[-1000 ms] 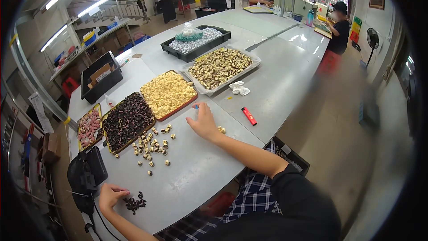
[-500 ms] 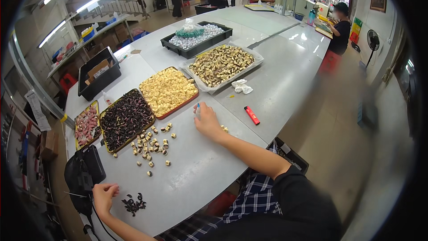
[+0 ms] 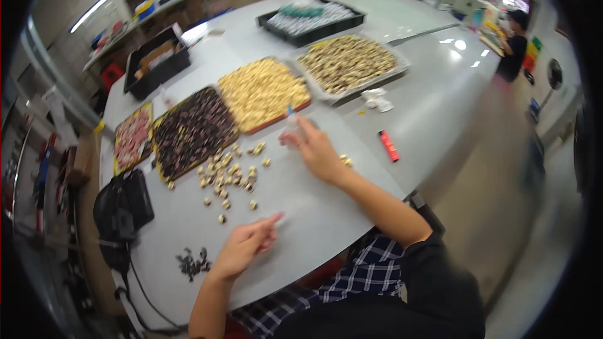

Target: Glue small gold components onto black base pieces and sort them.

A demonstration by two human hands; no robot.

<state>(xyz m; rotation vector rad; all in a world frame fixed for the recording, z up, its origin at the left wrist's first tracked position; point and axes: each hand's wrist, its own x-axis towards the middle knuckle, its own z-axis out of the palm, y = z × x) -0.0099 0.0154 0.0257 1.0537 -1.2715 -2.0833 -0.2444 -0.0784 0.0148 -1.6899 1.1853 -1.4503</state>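
My right hand grips a small whitish squeeze bottle with a blue tip pointing up, just in front of the tray of cream-coloured pieces. My left hand hovers over the near part of the table, thumb and forefinger together and the other fingers curled; whatever they pinch is too small and blurred to make out. Left of it lies a little heap of dark curved pieces. Several small cream-and-dark pieces are scattered between my hands and the trays.
A tray of dark pieces, a tray of pink pieces and a tray of cream-and-dark pieces line the table. A red lighter and crumpled white tissue lie rightward. A black bag sits at the left edge.
My left hand has moved right, away from the dark heap toward the middle of the table. My right hand keeps the bottle. The whole view has shifted and blurred.
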